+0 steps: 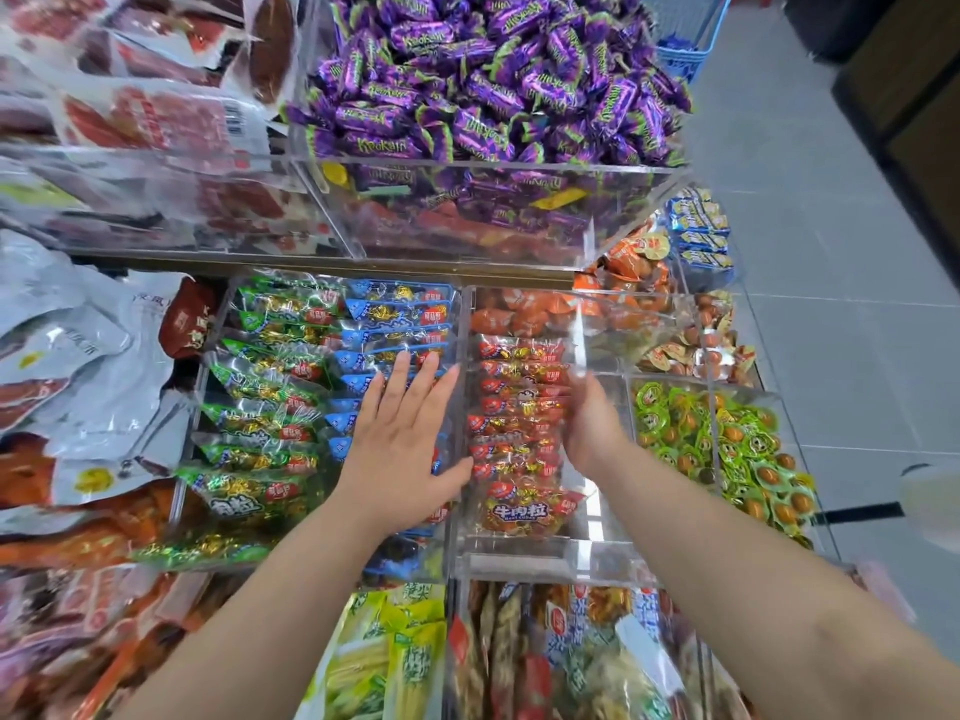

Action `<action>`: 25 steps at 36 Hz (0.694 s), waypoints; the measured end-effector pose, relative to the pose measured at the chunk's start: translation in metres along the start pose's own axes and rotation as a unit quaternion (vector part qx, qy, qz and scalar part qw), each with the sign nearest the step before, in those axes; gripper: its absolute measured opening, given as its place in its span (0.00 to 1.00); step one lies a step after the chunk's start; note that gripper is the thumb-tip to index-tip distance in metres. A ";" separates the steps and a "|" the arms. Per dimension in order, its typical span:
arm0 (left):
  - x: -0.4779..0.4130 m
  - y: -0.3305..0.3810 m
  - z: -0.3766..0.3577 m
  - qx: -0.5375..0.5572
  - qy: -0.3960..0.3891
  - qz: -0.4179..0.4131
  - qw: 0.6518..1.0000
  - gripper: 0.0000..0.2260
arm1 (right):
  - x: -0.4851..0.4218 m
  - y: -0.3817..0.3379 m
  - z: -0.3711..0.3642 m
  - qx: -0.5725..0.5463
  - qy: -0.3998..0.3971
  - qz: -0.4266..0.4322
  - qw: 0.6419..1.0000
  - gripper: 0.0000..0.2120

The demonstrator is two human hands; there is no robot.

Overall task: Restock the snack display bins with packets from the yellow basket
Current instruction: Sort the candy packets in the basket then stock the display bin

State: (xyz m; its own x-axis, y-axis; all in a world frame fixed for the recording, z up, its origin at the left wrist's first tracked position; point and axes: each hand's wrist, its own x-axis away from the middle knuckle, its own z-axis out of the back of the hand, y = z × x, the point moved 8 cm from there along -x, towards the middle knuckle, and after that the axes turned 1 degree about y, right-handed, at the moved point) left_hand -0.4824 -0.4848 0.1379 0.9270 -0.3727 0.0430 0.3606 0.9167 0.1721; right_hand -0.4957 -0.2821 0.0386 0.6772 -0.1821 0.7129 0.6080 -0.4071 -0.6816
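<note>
Right, I have the left hand (402, 439) lying flat, palm down, fingers straight and spread, on a row of glossy blue packets (395, 309) in a clear acrylic bin (545, 556). It grips nothing, only rests on the crinkled film. Beside them, in the same bin, green foil packets (260, 387) overlap like shingles, tilted.

The right hand (592, 423) stands edge-on against the right flank of the red packets (519, 376), which are stacked in a neat column in the next compartment across a transparent divider. Its fingertips are blurred, so I cannot tell whether they pinch a packet or just press on the stack.

On the tier above, shiny purple twist-wrapped candies (493, 70) are heaped high. To the right lie small rounded green pouches (727, 439). A blue basket (691, 39) stands on the grey tiled floor beyond.
</note>
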 end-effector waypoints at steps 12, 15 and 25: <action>0.001 0.001 0.002 0.007 -0.001 0.000 1.000 0.39 | -0.008 -0.018 -0.003 0.047 -0.027 0.030 0.998 0.16; 0.001 0.002 0.003 0.003 -0.002 0.001 1.000 0.39 | -0.008 -0.019 -0.012 -0.016 -0.054 0.045 0.997 0.19; 0.001 0.000 0.001 -0.006 0.002 0.002 1.000 0.39 | 0.037 -0.015 0.016 0.392 -0.097 0.095 0.910 0.46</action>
State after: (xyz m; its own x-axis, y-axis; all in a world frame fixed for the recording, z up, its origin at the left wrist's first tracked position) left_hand -0.4819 -0.4850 0.1389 0.9291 -0.3677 0.0394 0.3573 0.9201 0.1605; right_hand -0.4729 -0.2683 0.0726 0.8149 0.0093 0.5795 0.5300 0.3929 -0.7515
